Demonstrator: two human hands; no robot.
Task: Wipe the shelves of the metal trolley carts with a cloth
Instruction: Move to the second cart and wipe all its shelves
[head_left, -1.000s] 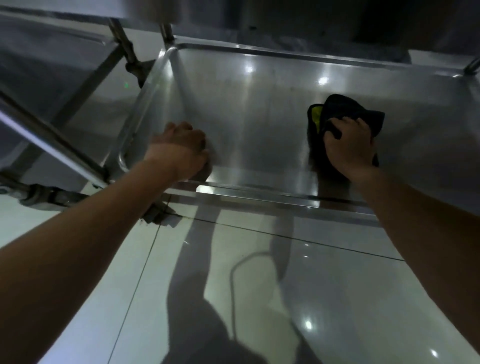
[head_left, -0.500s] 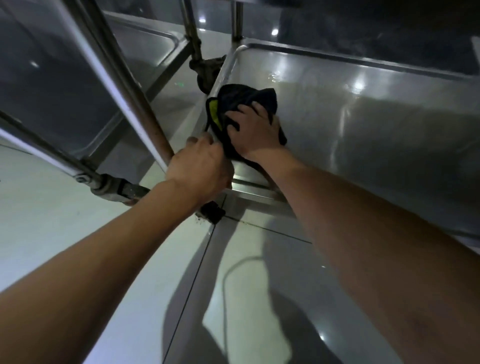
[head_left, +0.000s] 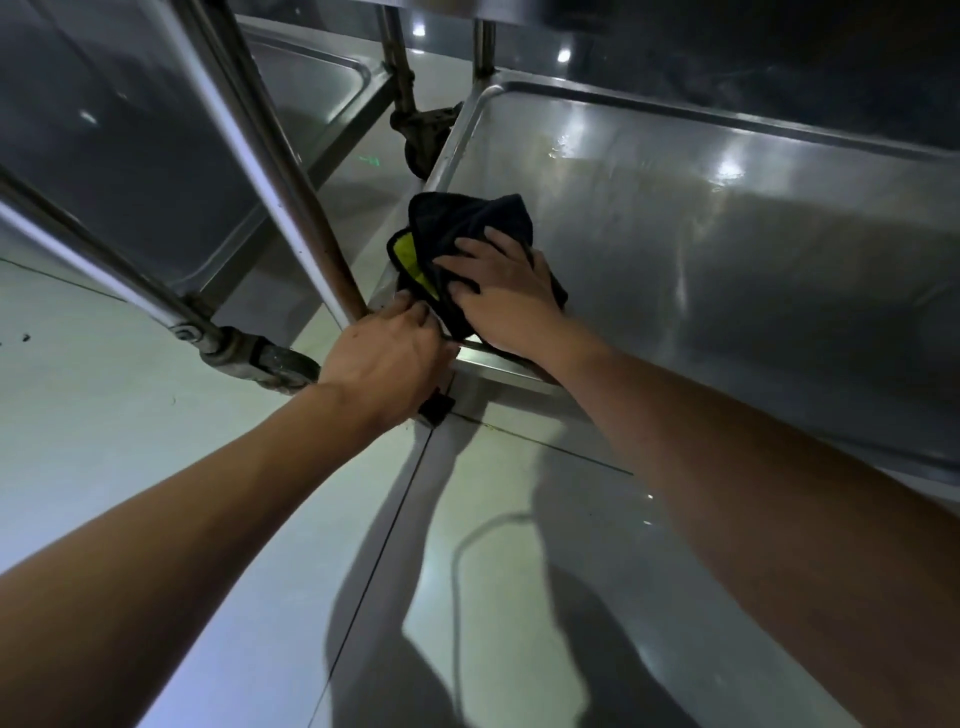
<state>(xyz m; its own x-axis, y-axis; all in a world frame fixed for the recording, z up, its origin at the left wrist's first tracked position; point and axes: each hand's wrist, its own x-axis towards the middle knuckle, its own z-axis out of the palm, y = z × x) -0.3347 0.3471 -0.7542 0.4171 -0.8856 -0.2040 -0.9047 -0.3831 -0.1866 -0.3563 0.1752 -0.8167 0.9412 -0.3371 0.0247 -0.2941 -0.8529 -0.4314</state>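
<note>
Here right hand (head_left: 506, 296) presses cloth (head_left: 467, 223), fingers (head_left: 462, 247) spread.

- Two bare forearms reach in from the lower corners of the head view, with no sleeve, watch or band visible on either.
- The left hand (head_left: 387, 358) wears no glove and no ring.
- The right hand (head_left: 506, 296) is likewise ungloved; its short, plain fingernails show on the fingers (head_left: 470, 244).

Dim scene, ceiling-light glare on steel shelf (head_left: 727, 218), arm shadows on floor (head_left: 156, 441), wide-angle distortion
</note>
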